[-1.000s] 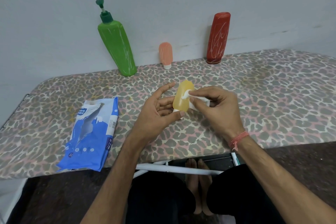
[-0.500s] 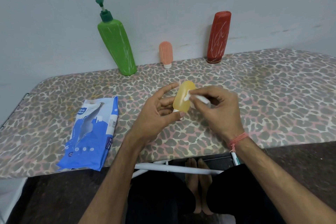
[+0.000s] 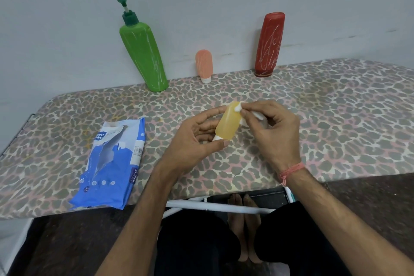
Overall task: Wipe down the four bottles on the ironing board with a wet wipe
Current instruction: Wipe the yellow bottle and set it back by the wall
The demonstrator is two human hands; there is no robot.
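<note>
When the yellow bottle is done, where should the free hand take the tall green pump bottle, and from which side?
Probably around the lower, wider body of the green pump bottle, coming from the front, since its back leans against the wall. The thin pump head looks a poor hold. The pink bottle stands apart to its right, leaving that side free.

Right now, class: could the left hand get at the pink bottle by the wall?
Probably not yet: the left hand holds the yellow bottle. Once that is set down, bare board leads straight to the pink bottle.
</note>
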